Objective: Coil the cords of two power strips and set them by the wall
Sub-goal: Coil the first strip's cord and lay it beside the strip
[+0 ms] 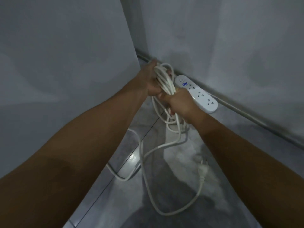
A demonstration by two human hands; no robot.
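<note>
Partly done: left hand grip closed round cord loops; right hand clasps bundle's lower end. Power strip far right, at wall base. Long slack + plug on near floor, uncoiled. 2nd strip not visible.

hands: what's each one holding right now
Left hand: closed, gripping the top of the coiled white cord.
Right hand: closed, gripping the same coil lower down.
</note>
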